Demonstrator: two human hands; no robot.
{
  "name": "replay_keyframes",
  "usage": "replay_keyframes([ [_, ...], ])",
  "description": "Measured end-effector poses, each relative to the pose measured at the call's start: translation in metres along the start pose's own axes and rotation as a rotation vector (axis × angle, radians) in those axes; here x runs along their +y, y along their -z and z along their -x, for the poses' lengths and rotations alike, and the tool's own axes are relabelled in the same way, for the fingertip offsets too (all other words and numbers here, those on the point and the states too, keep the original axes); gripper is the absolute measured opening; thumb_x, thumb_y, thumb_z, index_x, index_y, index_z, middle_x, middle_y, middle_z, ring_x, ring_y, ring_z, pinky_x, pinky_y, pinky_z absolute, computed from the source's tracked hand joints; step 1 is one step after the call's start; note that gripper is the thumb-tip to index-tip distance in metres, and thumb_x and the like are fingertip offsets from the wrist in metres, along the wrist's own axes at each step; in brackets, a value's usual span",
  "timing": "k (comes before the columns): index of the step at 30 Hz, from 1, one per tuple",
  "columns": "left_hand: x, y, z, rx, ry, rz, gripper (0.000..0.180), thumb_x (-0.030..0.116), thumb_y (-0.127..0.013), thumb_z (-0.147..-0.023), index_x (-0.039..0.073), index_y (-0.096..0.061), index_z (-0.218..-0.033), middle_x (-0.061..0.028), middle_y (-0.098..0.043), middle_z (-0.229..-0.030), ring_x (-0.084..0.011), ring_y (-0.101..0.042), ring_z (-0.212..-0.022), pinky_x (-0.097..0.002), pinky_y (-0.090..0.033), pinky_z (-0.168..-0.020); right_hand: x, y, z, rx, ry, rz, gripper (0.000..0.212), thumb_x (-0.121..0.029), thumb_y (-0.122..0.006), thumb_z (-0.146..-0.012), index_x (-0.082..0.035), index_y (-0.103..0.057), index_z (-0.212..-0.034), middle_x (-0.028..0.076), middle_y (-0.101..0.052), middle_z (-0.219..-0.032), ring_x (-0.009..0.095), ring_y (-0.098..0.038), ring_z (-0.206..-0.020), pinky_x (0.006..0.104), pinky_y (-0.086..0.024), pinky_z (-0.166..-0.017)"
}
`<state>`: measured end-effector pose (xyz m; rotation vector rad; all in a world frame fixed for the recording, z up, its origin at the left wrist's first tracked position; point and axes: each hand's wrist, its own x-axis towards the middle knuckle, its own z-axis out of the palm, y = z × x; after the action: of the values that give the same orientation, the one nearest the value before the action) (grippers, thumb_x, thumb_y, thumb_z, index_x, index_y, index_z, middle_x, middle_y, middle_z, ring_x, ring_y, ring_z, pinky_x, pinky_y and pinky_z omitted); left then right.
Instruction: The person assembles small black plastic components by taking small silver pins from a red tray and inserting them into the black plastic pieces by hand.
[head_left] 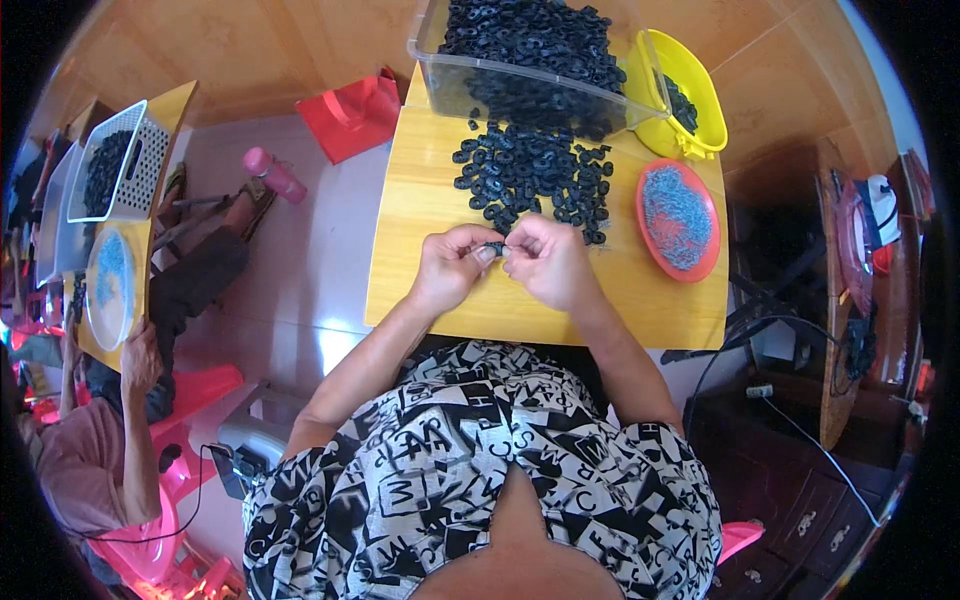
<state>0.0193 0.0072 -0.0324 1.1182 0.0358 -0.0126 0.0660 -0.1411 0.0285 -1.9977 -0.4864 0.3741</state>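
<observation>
Over the near part of a yellow wooden table [440, 310], my left hand [446, 268] pinches a small black plastic part [491, 248] between thumb and finger. Close against it, my right hand [552, 262] has its thumb and fingertips pressed together at the part's right end; whatever is between them is too small to make out. Just beyond both hands lies a loose pile of similar black parts [540, 170], many with a hole. To the right, a red oval plate [715, 240] holds many small silvery-blue metal pieces [677, 215], perhaps pins or screws.
A clear plastic bin [440, 85] full of black parts stands at the table's far edge, beside a yellow basket [712, 115]. On the floor are a red bag [350, 115] and a pink bottle [275, 175]. At left, another person [90, 450] sits at a second table.
</observation>
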Motion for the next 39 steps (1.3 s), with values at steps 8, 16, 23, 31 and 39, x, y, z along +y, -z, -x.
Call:
replay_keyframes([
  [8, -0.003, 0.004, 0.001, -0.085, -0.009, 0.149, 0.011, -0.007, -0.056, -0.083, -0.003, -0.063, -0.091, -0.0060, -0.060, -0.076, -0.0078, -0.049, -0.061, -0.0211, -0.038, -0.053, 0.006, 0.023, -0.011, -0.367, -0.270, -0.625, 0.007, -0.001, -0.064, -0.081, 0.002, -0.057, -0.083, 0.010, -0.062, -0.074, 0.016, -0.063, -0.064, 0.0258, -0.054, -0.056],
  [16, -0.002, 0.003, 0.003, -0.079, -0.001, -0.113, 0.012, -0.006, -0.057, -0.083, -0.003, -0.064, -0.093, -0.0060, -0.062, -0.083, -0.0071, -0.049, -0.062, -0.0211, -0.040, -0.055, 0.007, 0.019, -0.010, -0.337, -0.262, -0.499, 0.008, 0.000, -0.064, -0.081, 0.002, -0.056, -0.080, 0.010, -0.061, -0.070, 0.015, -0.062, -0.061, 0.0254, -0.053, -0.055],
  [23, 0.004, -0.005, 0.003, -0.214, -0.094, 0.108, 0.044, 0.000, -0.059, -0.085, 0.000, -0.046, -0.128, -0.0089, -0.061, -0.095, -0.0123, -0.057, -0.081, -0.0249, -0.050, -0.069, -0.007, 0.051, 0.000, -0.155, -0.223, -0.381, 0.009, -0.004, -0.063, -0.080, 0.000, -0.057, -0.086, 0.008, -0.062, -0.073, 0.013, -0.062, -0.063, 0.0238, -0.051, -0.056],
  [31, 0.000, -0.003, 0.002, -0.188, 0.010, 0.065, 0.039, 0.005, -0.063, -0.084, -0.005, -0.051, -0.120, -0.0120, -0.063, -0.094, -0.0153, -0.060, -0.079, -0.0263, -0.051, -0.069, 0.007, 0.201, -0.057, 0.675, 0.015, -0.490, 0.007, -0.004, -0.061, -0.078, 0.002, -0.059, -0.081, 0.008, -0.060, -0.068, 0.011, -0.058, -0.059, 0.0218, -0.047, -0.053],
  [39, 0.002, -0.002, 0.005, 0.052, -0.114, 0.005, 0.024, 0.005, -0.063, -0.083, -0.006, -0.059, -0.104, -0.0107, -0.063, -0.080, -0.0129, -0.057, -0.062, -0.0240, -0.048, -0.059, 0.025, 0.205, -0.039, 0.637, -0.155, -0.068, 0.021, -0.012, -0.063, -0.081, 0.006, -0.063, -0.091, 0.009, -0.063, -0.071, 0.013, -0.060, -0.063, 0.0255, -0.048, -0.056],
])
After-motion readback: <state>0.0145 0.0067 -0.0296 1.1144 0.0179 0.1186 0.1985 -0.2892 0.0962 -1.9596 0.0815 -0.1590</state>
